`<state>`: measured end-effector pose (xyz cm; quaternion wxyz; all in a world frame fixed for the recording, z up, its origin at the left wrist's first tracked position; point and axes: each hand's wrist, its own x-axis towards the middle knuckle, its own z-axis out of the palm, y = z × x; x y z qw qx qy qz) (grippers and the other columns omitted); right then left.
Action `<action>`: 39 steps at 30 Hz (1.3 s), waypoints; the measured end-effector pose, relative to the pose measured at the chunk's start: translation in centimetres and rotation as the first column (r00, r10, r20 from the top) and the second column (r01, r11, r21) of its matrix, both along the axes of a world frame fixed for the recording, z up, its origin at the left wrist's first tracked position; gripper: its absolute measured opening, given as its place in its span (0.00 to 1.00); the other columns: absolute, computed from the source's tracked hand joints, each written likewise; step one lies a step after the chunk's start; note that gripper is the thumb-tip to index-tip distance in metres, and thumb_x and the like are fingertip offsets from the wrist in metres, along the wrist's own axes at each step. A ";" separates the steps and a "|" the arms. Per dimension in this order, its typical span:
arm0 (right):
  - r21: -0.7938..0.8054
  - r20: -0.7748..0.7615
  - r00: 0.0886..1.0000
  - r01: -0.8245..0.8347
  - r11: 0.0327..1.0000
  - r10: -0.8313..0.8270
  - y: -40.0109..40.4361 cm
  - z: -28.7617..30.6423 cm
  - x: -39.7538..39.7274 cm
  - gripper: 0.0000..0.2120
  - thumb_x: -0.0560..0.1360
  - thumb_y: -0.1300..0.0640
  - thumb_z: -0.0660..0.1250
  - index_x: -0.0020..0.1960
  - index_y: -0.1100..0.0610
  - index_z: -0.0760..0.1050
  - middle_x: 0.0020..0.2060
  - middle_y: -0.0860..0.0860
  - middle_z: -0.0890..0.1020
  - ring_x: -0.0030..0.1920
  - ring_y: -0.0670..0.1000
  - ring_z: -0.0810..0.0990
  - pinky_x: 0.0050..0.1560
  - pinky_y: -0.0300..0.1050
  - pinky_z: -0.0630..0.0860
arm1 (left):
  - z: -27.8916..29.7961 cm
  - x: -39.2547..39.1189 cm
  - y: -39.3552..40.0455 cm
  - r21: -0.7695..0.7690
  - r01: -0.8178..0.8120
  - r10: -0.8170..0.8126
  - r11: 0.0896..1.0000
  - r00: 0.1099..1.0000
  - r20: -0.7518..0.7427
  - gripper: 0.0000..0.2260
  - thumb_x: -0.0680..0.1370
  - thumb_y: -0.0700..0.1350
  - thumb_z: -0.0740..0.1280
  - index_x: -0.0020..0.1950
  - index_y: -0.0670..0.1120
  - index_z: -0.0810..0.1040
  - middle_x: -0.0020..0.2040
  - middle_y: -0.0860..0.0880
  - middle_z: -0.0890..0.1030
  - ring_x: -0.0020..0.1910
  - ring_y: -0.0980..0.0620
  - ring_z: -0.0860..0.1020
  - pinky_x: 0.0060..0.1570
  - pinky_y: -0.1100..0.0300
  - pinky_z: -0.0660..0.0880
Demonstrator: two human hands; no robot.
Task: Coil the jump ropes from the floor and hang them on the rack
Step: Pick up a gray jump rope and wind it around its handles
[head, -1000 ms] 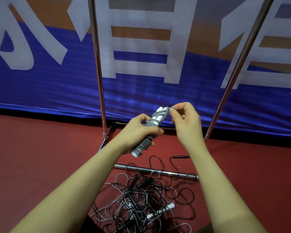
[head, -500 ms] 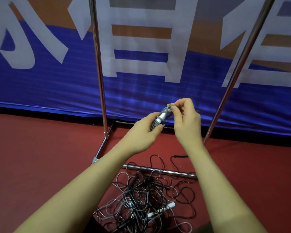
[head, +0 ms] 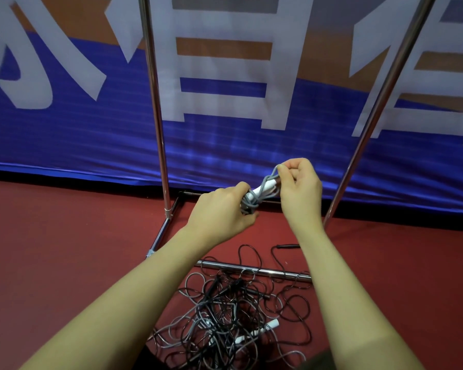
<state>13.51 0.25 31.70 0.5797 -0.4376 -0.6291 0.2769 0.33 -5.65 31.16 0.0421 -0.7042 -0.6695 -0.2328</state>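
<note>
1. Grey cord, wound round white handles: the coiled jump rope (head: 254,197) sits mid-scene, above the floor.
2. Left hand (head: 223,209) grips the bundle; right hand (head: 297,182) pinches its end loop.
3. Light and springy, likely to unwind; hold across the wraps.
4. Tangled ropes (head: 225,316) lie near, below the rack (head: 155,102).

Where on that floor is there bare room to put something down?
Bare red floor lies left of the rack's left post, and more to the right of the right forearm. It is crowded by the rack's bottom bar, where the tangled jump ropes sprawl.
</note>
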 end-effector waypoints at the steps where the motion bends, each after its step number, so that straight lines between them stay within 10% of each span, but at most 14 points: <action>1: -0.015 -0.011 1.000 -0.005 1.000 0.005 0.0 0.0 -0.1 0.11 0.78 0.61 0.63 0.39 0.49 0.68 0.31 0.47 0.78 0.31 0.40 0.75 0.34 0.32 0.70 | 0.0 0.0 0.0 0.008 0.000 0.000 1.000 1.000 -0.015 0.23 0.75 0.56 0.66 0.67 0.52 0.66 0.50 0.50 0.81 0.51 0.45 0.78 0.41 0.55 0.68; 6: 0.000 0.012 1.000 -0.029 1.000 0.029 0.0 -0.5 -0.4 0.10 0.79 0.60 0.62 0.42 0.48 0.68 0.37 0.52 0.81 0.39 0.51 0.80 0.42 0.48 0.76 | -0.5 -0.6 -0.2 0.033 0.060 -0.057 0.998 0.993 -0.101 0.38 0.77 0.56 0.63 0.71 0.64 0.34 0.46 0.52 0.73 0.46 0.46 0.78 0.39 0.56 0.71; 11: 0.033 0.006 0.998 -0.063 0.997 0.063 -0.2 -0.3 0.0 0.11 0.79 0.61 0.61 0.42 0.48 0.67 0.37 0.48 0.80 0.40 0.49 0.81 0.45 0.54 0.79 | -0.5 0.2 -0.3 -0.037 0.071 -0.062 0.997 0.979 0.195 0.26 0.80 0.55 0.60 0.76 0.51 0.58 0.49 0.51 0.75 0.46 0.46 0.77 0.40 0.56 0.68; 16: 0.023 -0.010 0.988 -0.155 0.988 0.155 -0.7 -0.1 -0.3 0.10 0.80 0.62 0.60 0.43 0.49 0.67 0.41 0.50 0.80 0.44 0.49 0.81 0.50 0.47 0.78 | -0.5 -0.8 0.4 -0.085 0.141 -0.060 0.986 0.787 0.614 0.12 0.72 0.48 0.72 0.45 0.46 0.70 0.34 0.49 0.76 0.25 0.49 0.73 0.25 0.57 0.70; 20: 0.083 0.114 0.984 -0.149 0.985 0.139 -0.9 0.1 -0.6 0.05 0.79 0.62 0.61 0.46 0.55 0.68 0.40 0.44 0.75 0.45 0.51 0.74 0.46 0.40 0.69 | -0.5 -1.0 0.5 -0.135 0.047 0.029 0.990 0.858 0.512 0.14 0.71 0.49 0.70 0.48 0.48 0.66 0.37 0.47 0.78 0.30 0.46 0.73 0.32 0.51 0.73; 32: -0.235 -0.267 0.915 -0.366 0.901 0.302 -0.2 0.4 -0.5 0.08 0.76 0.62 0.66 0.39 0.54 0.76 0.31 0.42 0.77 0.32 0.42 0.71 0.35 0.36 0.68 | -1.0 -0.8 0.8 -0.097 -0.020 0.064 0.995 0.878 0.474 0.14 0.77 0.55 0.63 0.50 0.45 0.68 0.48 0.47 0.71 0.46 0.47 0.71 0.46 0.54 0.69; 39: -0.088 -0.178 0.936 -0.324 0.942 0.305 -0.7 0.2 -0.4 0.10 0.76 0.66 0.65 0.39 0.55 0.71 0.43 0.47 0.82 0.43 0.43 0.80 0.50 0.38 0.76 | -0.6 -0.9 0.5 -0.050 -0.065 0.080 0.997 0.891 0.447 0.17 0.72 0.55 0.69 0.38 0.50 0.62 0.36 0.49 0.75 0.38 0.47 0.75 0.39 0.52 0.73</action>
